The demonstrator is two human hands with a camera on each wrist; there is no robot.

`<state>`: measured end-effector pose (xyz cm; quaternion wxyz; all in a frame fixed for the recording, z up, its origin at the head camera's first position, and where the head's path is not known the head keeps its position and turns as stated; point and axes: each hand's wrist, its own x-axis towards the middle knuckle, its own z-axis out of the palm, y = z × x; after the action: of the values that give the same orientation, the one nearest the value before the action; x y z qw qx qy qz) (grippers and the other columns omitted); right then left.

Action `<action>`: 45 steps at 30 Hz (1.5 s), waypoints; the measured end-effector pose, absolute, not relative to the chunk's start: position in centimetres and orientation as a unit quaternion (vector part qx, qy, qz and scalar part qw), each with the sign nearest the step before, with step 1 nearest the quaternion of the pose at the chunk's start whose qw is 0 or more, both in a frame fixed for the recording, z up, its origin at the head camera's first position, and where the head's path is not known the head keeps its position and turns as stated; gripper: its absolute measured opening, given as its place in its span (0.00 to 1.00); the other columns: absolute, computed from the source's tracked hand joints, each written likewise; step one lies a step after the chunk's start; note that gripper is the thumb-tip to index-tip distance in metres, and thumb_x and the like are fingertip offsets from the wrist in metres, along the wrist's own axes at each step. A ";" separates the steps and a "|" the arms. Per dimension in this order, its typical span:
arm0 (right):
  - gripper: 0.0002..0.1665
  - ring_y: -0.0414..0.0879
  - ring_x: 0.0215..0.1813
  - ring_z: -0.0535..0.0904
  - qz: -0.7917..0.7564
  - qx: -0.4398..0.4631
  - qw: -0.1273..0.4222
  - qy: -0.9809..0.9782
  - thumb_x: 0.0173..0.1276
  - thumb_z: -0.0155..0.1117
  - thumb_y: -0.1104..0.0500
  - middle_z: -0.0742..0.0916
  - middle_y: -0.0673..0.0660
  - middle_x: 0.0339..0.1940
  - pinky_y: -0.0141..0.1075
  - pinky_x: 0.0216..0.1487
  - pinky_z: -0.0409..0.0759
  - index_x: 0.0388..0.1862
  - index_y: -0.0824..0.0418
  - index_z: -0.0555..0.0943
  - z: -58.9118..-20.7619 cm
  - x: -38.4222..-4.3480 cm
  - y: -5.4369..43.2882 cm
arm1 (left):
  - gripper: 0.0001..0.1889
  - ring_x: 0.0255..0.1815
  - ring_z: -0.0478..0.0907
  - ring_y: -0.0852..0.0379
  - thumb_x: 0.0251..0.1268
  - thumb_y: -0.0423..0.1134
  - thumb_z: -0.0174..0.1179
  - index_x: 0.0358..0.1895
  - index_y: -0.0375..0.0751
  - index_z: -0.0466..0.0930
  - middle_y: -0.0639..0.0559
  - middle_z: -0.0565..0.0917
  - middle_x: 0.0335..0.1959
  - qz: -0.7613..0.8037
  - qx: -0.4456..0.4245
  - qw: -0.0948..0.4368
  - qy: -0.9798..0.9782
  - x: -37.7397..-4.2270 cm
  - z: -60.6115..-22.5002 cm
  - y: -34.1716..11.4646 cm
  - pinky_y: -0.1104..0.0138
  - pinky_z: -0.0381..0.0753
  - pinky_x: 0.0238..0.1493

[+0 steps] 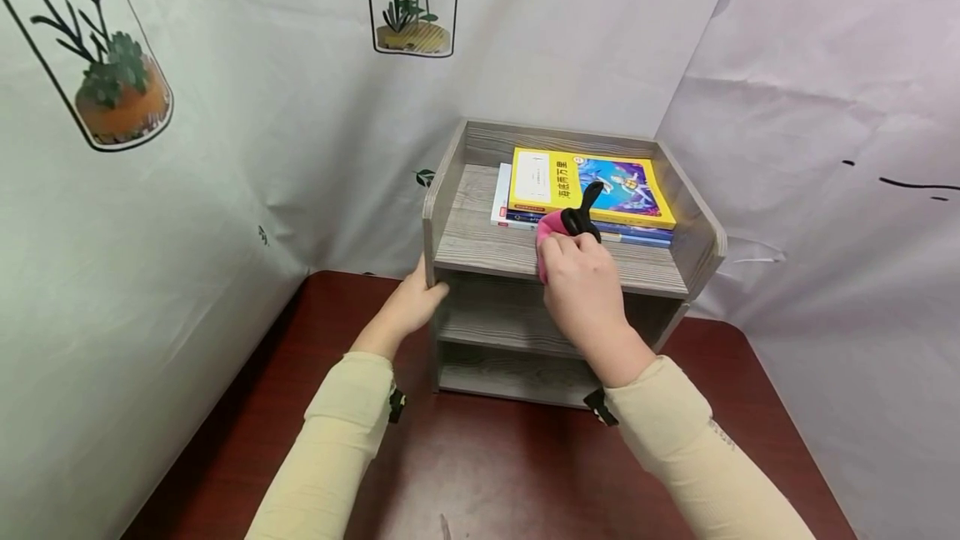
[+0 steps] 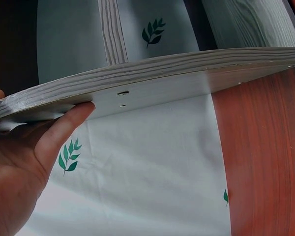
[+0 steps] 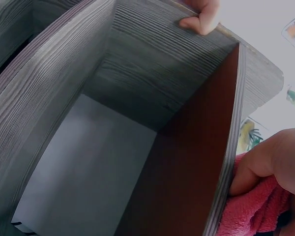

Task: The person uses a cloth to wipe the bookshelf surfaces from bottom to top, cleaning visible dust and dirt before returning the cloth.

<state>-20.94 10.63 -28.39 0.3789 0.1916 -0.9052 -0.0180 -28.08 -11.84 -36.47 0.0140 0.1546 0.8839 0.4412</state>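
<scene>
While the left hand (image 1: 405,307) braced the grey wood-grain shelf unit (image 1: 495,307), the right hand (image 1: 587,286) had a pink cloth (image 1: 549,230) up against its top board (image 1: 476,248). Step in hand, as I read it: wiping that board's front edge. Next move seemed to call for running the cloth along the edge, light pressure, unit held steady.

Left: thumb inside the left side panel (image 1: 444,198), fingers outside, so a narrow pinch over its front edge. Right: fingers curled, cloth bunched in them, pressed to the board's front edge near mid-span. A black item (image 1: 579,222) poked up just past those fingers; couldn't tell what it was or whether the hand had hold of it.

Farther out: on the top board, beyond the cloth, lay a yellow book (image 1: 543,182), blue books (image 1: 633,233) under it, a white book (image 1: 500,198) sticking out left. Lower compartments (image 1: 480,369) sat below. Unit stood on a dark red table (image 1: 480,473), toward the far side; pale wall covering (image 1: 292,107) with plant prints beyond.
</scene>
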 end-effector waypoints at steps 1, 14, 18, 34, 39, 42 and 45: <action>0.14 0.57 0.34 0.74 -0.017 0.192 0.379 -0.905 0.47 0.70 0.66 0.85 0.61 0.36 0.45 0.37 0.75 0.32 0.67 0.77 -28.4 -21.0 10.5 | 0.42 0.61 0.65 0.38 0.63 0.39 0.45 0.73 0.59 0.27 0.34 0.60 0.67 0.440 0.154 0.014 0.884 -28.1 -36.5 -11.9 0.46 0.64 0.56; 0.10 0.57 0.33 0.74 -0.016 0.200 0.388 -0.899 0.49 0.66 0.66 0.85 0.60 0.36 0.44 0.35 0.74 0.32 0.66 0.77 -28.4 -21.4 9.3 | 0.41 0.54 0.70 0.39 0.63 0.40 0.44 0.73 0.57 0.28 0.30 0.66 0.62 0.436 0.141 0.023 0.889 -28.2 -36.5 -11.8 0.48 0.66 0.51; 0.13 0.56 0.33 0.74 -0.013 0.200 0.384 -0.901 0.47 0.68 0.65 0.85 0.61 0.38 0.43 0.35 0.74 0.34 0.66 0.78 -28.4 -21.5 8.8 | 0.40 0.56 0.69 0.39 0.64 0.39 0.45 0.74 0.54 0.30 0.31 0.66 0.63 0.438 0.144 0.023 0.887 -28.0 -36.5 -11.9 0.48 0.66 0.53; 0.06 0.55 0.31 0.73 0.012 0.205 0.401 -0.893 0.51 0.63 0.66 0.85 0.58 0.32 0.43 0.33 0.73 0.30 0.65 0.77 -28.5 -21.9 6.1 | 0.39 0.50 0.70 0.43 0.65 0.41 0.44 0.74 0.57 0.31 0.34 0.65 0.65 0.438 0.135 0.035 0.888 -28.0 -36.6 -11.9 0.50 0.67 0.48; 0.05 0.55 0.31 0.73 0.021 0.203 0.406 -0.891 0.51 0.63 0.66 0.84 0.57 0.28 0.44 0.31 0.72 0.27 0.63 0.76 -28.5 -22.1 5.5 | 0.39 0.50 0.71 0.42 0.65 0.41 0.45 0.74 0.55 0.33 0.34 0.67 0.63 0.435 0.138 0.029 0.889 -28.1 -36.6 -11.9 0.49 0.67 0.48; 0.05 0.55 0.30 0.73 0.025 0.203 0.411 -0.889 0.51 0.62 0.67 0.84 0.56 0.28 0.44 0.30 0.72 0.26 0.63 0.74 -28.5 -22.2 5.1 | 0.38 0.54 0.71 0.42 0.64 0.41 0.46 0.74 0.54 0.36 0.34 0.67 0.63 0.436 0.139 0.021 0.889 -28.2 -36.6 -11.9 0.49 0.67 0.51; 0.05 0.55 0.31 0.74 0.028 0.203 0.411 -0.888 0.51 0.62 0.67 0.84 0.56 0.28 0.44 0.29 0.72 0.26 0.62 0.74 -28.5 -22.3 4.7 | 0.36 0.56 0.70 0.41 0.64 0.40 0.46 0.73 0.52 0.40 0.34 0.68 0.62 0.439 0.143 0.013 0.887 -28.2 -36.6 -11.9 0.48 0.67 0.53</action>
<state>-22.28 4.74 -28.51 0.4106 0.2032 -0.8884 0.0283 -28.22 -11.90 -36.57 0.0135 0.1427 0.8872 0.4387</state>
